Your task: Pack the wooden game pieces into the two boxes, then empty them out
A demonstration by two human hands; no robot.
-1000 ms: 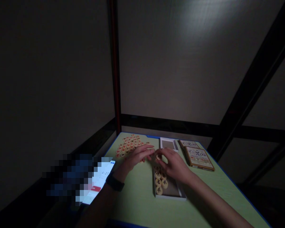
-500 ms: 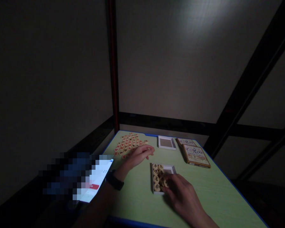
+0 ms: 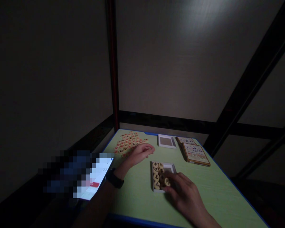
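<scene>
My right hand (image 3: 185, 191) pinches a round Chinese chess piece (image 3: 167, 181) with a dark character between thumb and fingers. It holds it over the lower right part of a shallow white box (image 3: 153, 177), which hides that corner. Inside the box, several chess pieces (image 3: 156, 177) lie in two columns along the left. My left hand (image 3: 141, 152), with a dark band (image 3: 115, 179) on its wrist, hovers beside the loose pile of chess pieces (image 3: 129, 142). Its fingers are loosely bent with a gap to the thumb, and I see nothing in them.
A second white tray (image 3: 167, 141) with a grey bottom lies at the table's far side. Two printed boxes (image 3: 196, 154) overlap to its right. A lit screen (image 3: 97, 180) stands at the left edge of the green table (image 3: 209, 190). Walls rise behind and left.
The piece in my right hand has turned to show its face more, and shifted slightly within the fingers. My left hand stays almost where it was.
</scene>
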